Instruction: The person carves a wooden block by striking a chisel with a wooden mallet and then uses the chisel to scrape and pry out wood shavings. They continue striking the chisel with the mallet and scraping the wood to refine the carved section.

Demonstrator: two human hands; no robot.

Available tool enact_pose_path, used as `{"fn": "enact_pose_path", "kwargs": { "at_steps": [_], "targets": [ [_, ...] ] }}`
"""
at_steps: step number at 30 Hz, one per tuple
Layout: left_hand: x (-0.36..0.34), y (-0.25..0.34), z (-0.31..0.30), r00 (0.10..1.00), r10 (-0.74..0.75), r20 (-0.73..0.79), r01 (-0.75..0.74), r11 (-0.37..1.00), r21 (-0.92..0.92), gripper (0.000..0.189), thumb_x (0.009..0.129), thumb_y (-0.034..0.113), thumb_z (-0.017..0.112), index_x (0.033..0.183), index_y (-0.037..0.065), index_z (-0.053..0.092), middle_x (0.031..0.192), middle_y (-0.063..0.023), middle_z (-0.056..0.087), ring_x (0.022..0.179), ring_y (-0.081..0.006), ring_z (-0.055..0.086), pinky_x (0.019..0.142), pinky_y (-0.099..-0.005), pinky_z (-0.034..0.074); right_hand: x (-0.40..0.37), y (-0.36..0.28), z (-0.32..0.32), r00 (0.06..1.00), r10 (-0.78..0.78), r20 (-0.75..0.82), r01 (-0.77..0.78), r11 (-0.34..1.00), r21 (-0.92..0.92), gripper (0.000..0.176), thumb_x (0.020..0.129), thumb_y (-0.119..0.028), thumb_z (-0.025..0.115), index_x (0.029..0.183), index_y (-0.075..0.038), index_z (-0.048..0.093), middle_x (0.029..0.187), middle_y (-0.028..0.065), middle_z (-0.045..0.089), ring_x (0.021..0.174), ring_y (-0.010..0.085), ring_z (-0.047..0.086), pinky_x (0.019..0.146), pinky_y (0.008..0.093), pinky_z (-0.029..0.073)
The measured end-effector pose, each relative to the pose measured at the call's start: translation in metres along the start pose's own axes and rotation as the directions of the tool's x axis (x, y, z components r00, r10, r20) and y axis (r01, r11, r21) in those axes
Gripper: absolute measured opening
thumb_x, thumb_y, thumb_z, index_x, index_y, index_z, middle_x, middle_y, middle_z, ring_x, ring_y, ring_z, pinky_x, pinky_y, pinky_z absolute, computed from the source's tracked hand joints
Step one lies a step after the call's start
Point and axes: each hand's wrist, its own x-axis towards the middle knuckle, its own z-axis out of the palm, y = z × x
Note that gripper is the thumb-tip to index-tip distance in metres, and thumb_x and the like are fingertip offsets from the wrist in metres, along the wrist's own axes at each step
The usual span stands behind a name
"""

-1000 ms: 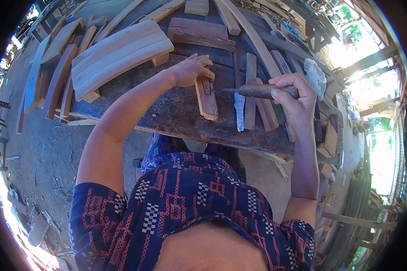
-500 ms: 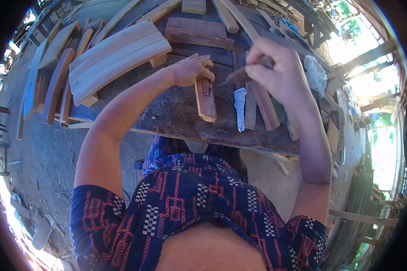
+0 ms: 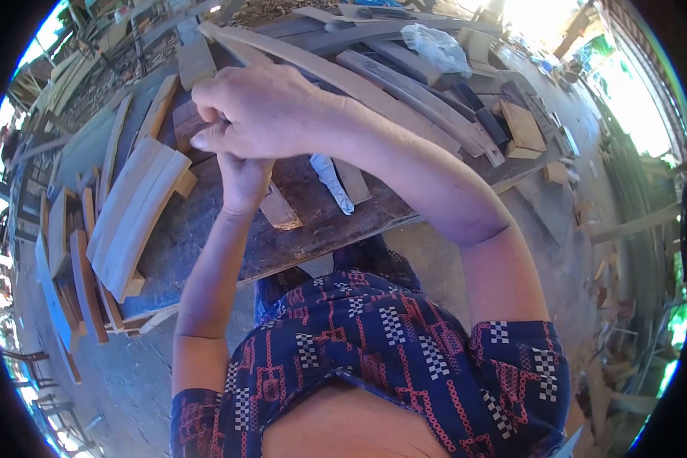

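My right hand (image 3: 259,111) is closed in a fist, crossed over in front of my left hand. The brown wooden-handled tool it held a moment ago is almost wholly hidden in the grip. Below it, my left hand (image 3: 244,179) shows only its back and wrist; its fingers are covered. A short wood block (image 3: 281,208) sticks out beside the left wrist, its rough pale end towards me and its far part hidden. To the right of the block lies a crumpled white wrapped strip (image 3: 332,183), alongside a flat wood piece (image 3: 353,182).
A joined curved board (image 3: 133,217) rests on blocks at the left of the dark workbench (image 3: 206,240). Long curved timbers (image 3: 343,76) lie across the back. A clear plastic bag (image 3: 435,49) and a wood block (image 3: 522,130) are at the right.
My head has turned, so the bench appears rotated and shifted left. My right hand has moved from the right of the block to over my left hand, hiding its fingers and the tool.
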Motion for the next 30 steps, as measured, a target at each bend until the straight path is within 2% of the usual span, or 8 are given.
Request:
{"fn": "enact_pose_path", "kwargs": {
  "at_steps": [1, 7, 16, 22, 23, 24, 25, 30],
  "targets": [
    [0.0, 0.013, 0.022, 0.983, 0.056, -0.174, -0.088, 0.98, -0.18, 0.044, 0.079, -0.003, 0.065, 0.119, 0.0, 0.049, 0.093, -0.0027, 0.056, 0.087, -0.0102, 0.055, 0.073, -0.0233, 0.046, -0.008, -0.002, 0.003, 0.994, -0.026, -0.107, 0.018, 0.997, -0.069, 0.036, 0.086, -0.038, 0.062, 0.096, -0.004, 0.059, 0.094, 0.0148, 0.06, 0.08, 0.0316, 0.063, 0.073, 0.0428, 0.049],
    [0.006, 0.003, 0.012, 1.0, -0.012, -0.002, 0.012, 0.999, -0.03, 0.046, 0.077, -0.002, 0.064, 0.122, 0.0, 0.052, 0.076, 0.0014, 0.054, 0.066, -0.0061, 0.051, 0.059, -0.0214, 0.042, -0.091, -0.06, -0.015, 0.738, -0.435, -0.516, 0.416, 0.895, -0.16, 0.041, 0.065, -0.03, 0.069, 0.099, -0.009, 0.062, 0.087, 0.0085, 0.055, 0.072, 0.0232, 0.056, 0.063, 0.0362, 0.047],
    [0.003, -0.001, 0.018, 0.999, -0.038, 0.035, 0.034, 0.993, 0.116, 0.024, 0.077, 0.0, 0.068, 0.098, 0.003, 0.057, 0.071, 0.0057, 0.051, 0.063, -0.0024, 0.045, 0.059, -0.019, 0.04, -0.171, -0.106, -0.036, 0.837, -0.166, -0.521, 0.15, 0.986, -0.072, 0.031, 0.068, -0.028, 0.071, 0.093, -0.012, 0.065, 0.081, 0.006, 0.06, 0.067, 0.0203, 0.057, 0.058, 0.0336, 0.046],
    [0.008, 0.001, 0.009, 0.999, -0.034, 0.034, 0.031, 0.996, 0.089, 0.034, 0.076, 0.002, 0.069, 0.108, 0.003, 0.059, 0.078, 0.0059, 0.052, 0.069, -0.0031, 0.046, 0.064, -0.0204, 0.042, -0.163, -0.056, -0.065, 0.912, -0.224, -0.345, 0.308, 0.928, 0.21, 0.024, 0.076, -0.03, 0.07, 0.087, -0.009, 0.066, 0.082, 0.007, 0.065, 0.067, 0.0201, 0.059, 0.058, 0.0328, 0.047],
    [0.008, 0.003, 0.008, 0.996, -0.051, 0.073, 0.044, 0.994, 0.096, 0.036, 0.077, 0.002, 0.069, 0.111, 0.002, 0.058, 0.079, 0.0057, 0.053, 0.071, -0.0033, 0.047, 0.066, -0.0208, 0.042, -0.169, -0.034, -0.074, 0.974, -0.155, -0.163, 0.194, 0.946, 0.26, 0.019, 0.081, -0.024, 0.068, 0.085, -0.006, 0.064, 0.084, 0.0082, 0.065, 0.07, 0.0197, 0.062, 0.063, 0.0341, 0.05],
    [0.008, 0.004, 0.007, 0.99, -0.071, 0.122, 0.059, 0.993, 0.099, 0.039, 0.077, 0.002, 0.069, 0.114, 0.002, 0.058, 0.081, 0.0056, 0.053, 0.073, -0.0035, 0.047, 0.068, -0.0213, 0.043, -0.163, -0.025, -0.056, 0.917, -0.032, -0.396, 0.135, 0.963, 0.233, 0.05, 0.065, -0.001, 0.07, 0.114, -0.009, 0.063, 0.091, 0.0071, 0.067, 0.07, 0.0222, 0.063, 0.069, 0.0341, 0.051],
    [0.008, 0.003, 0.007, 0.985, -0.083, 0.15, 0.074, 0.995, 0.061, 0.036, 0.077, 0.002, 0.069, 0.111, 0.002, 0.059, 0.083, 0.0042, 0.055, 0.077, -0.0037, 0.048, 0.073, -0.0222, 0.044, -0.161, 0.003, -0.032, 0.865, 0.039, -0.5, 0.078, 0.975, 0.21, 0.05, 0.072, -0.002, 0.068, 0.121, -0.006, 0.058, 0.098, 0.0108, 0.065, 0.079, 0.026, 0.064, 0.077, 0.0357, 0.051],
    [0.009, 0.005, 0.005, 0.971, -0.115, 0.207, 0.101, 0.992, 0.079, 0.025, 0.077, 0.002, 0.069, 0.101, 0.002, 0.06, 0.078, 0.0045, 0.055, 0.072, -0.0029, 0.048, 0.068, -0.021, 0.043, -0.168, 0.134, 0.053, 0.823, 0.558, -0.105, -0.563, 0.779, -0.276, 0.072, 0.079, -0.033, 0.069, 0.137, -0.004, 0.036, 0.123, 0.0202, 0.05, 0.118, 0.0362, 0.046, 0.092, 0.0476, 0.043]
  ]
}}
